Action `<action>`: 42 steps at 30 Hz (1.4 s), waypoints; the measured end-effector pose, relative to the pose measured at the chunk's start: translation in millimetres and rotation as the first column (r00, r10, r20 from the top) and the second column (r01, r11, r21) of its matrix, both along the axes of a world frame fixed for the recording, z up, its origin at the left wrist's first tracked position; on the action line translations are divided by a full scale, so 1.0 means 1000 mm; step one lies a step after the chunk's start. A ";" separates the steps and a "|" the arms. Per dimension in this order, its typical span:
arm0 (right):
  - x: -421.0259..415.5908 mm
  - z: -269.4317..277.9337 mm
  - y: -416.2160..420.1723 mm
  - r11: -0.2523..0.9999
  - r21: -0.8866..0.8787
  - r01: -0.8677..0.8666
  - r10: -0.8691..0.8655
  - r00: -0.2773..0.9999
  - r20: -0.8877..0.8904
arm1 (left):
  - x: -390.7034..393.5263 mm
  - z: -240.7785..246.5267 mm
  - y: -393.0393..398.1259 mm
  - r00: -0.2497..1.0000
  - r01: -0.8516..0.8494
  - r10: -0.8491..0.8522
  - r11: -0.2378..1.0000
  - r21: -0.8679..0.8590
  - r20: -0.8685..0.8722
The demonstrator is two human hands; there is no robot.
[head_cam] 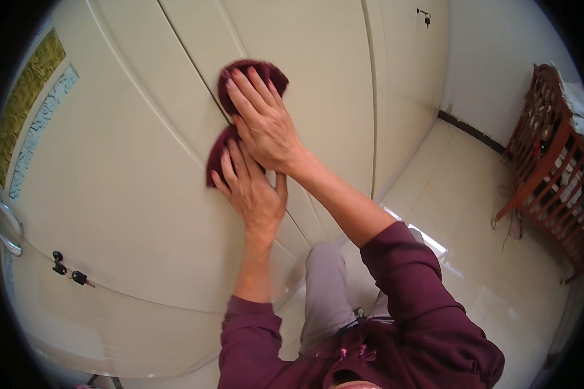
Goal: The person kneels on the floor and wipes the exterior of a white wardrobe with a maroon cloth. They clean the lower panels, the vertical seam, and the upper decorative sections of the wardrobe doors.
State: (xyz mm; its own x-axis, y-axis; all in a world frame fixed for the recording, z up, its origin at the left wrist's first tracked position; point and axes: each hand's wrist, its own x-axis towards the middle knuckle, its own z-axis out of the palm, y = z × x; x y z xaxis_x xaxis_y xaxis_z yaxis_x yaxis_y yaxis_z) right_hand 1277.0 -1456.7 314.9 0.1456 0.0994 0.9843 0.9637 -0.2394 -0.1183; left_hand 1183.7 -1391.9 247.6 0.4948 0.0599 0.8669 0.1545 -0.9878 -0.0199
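Both my hands press dark red cloths against the cream panelled doors of a cabinet [151,209]. My left hand [253,189] lies on the lower cloth [215,160], fingers spread over it, close to the dark seam between two doors. Just above, my right hand [265,121] rests flat on the upper cloth [272,73], whose edge sticks out past the fingertips. The heel of the right hand is close to the left fingers. Whether the two red parts belong to one cloth, I cannot tell.
Keys on a ring [79,277] hang from a lock at lower left, near a shiny metal handle [9,226]. Another key [427,20] hangs at upper right. A slatted brown wooden crib [540,180] holding things stands on the tiled floor [486,301] at right.
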 end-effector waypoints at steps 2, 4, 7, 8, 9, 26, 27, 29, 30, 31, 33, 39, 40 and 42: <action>0.009 0.037 -0.002 0.999 0.036 0.037 -0.039 0.998 0.056 | 0.010 0.033 0.001 1.000 0.006 -0.007 0.999 0.050 0.007; 0.018 0.066 -0.002 0.996 0.069 0.049 -0.055 0.995 0.081 | 0.018 0.065 0.002 1.000 -0.007 0.005 0.996 0.087 0.021; 0.032 0.080 -0.008 0.993 0.091 0.078 -0.085 0.994 0.074 | 0.031 0.085 -0.008 0.999 -0.049 0.049 0.989 0.139 0.000; 0.036 0.076 -0.012 0.992 0.096 0.087 -0.094 0.993 0.067 | 0.037 0.081 -0.011 0.997 -0.071 0.075 0.985 0.157 -0.018; 0.041 0.071 -0.014 0.990 0.103 0.095 -0.101 0.993 0.062 | 0.042 0.078 -0.013 0.994 -0.095 0.102 0.979 0.178 -0.032; 0.144 -0.102 -0.121 0.983 0.016 0.182 -0.151 0.857 -0.493 | 0.130 -0.009 -0.076 0.880 0.098 0.259 0.722 0.685 -0.398; 0.144 -0.088 -0.122 0.986 0.023 0.166 -0.135 0.870 -0.474 | 0.132 0.001 -0.076 0.888 0.085 0.250 0.736 0.672 -0.386; 0.141 -0.062 -0.119 0.991 0.037 0.128 -0.099 0.894 -0.436 | 0.130 0.023 -0.072 0.902 0.057 0.237 0.763 0.644 -0.361; 0.141 -0.052 -0.117 0.990 0.056 0.129 -0.097 0.915 -0.393 | 0.128 0.031 -0.071 0.909 0.081 0.178 0.812 0.579 -0.377; 0.139 -0.041 -0.114 0.989 0.067 0.134 -0.101 0.928 -0.358 | 0.125 0.039 -0.067 0.922 0.073 0.160 0.822 0.564 -0.353; 0.124 -0.017 -0.100 0.991 0.063 0.116 -0.092 0.949 -0.302 | 0.109 0.059 -0.050 0.942 0.041 0.151 0.837 0.546 -0.301; 0.071 0.020 -0.055 0.995 0.024 0.092 -0.088 0.986 -0.138 | 0.052 0.073 -0.006 0.961 -0.022 0.141 0.897 0.442 -0.238; 0.061 0.023 -0.049 0.998 0.001 0.065 -0.064 0.993 -0.096 | 0.038 0.071 0.000 0.953 -0.048 0.173 0.896 0.441 -0.248; 0.040 0.025 -0.039 0.998 -0.055 0.036 -0.036 0.999 -0.008 | 0.013 0.063 0.009 0.940 -0.078 0.207 0.905 0.419 -0.271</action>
